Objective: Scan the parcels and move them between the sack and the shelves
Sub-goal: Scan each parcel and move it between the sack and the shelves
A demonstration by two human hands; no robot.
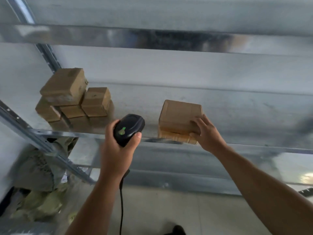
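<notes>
Left hand (pixel 116 150) is wrapped round the grip of a black scanner (pixel 129 128), thumb along its right side. The scanner's head is lifted to the front edge of the shelf (pixel 237 116) and a green light shows on its back. Its cable (pixel 121 206) hangs straight down past the wrist.

Right hand (pixel 205 133) pinches the near right corner of a brown parcel (pixel 179 114), with its fingers spread over the top and its thumb on the front face. That parcel lies at the shelf's front edge, seemingly on a flatter carton that juts slightly over the lip.

Further left on the same shelf, well apart from it, is a stack of parcels (pixel 72 100), piled unevenly against the slanted metal upright (pixel 50 150). An upper shelf (pixel 152 38) runs across above. Below and to the left, behind the upright, slumps a grey-green sack (pixel 37 168), its crumpled lower folds reaching the floor (pixel 186 209). A dark shoe (pixel 177 229) shows at the bottom edge.
</notes>
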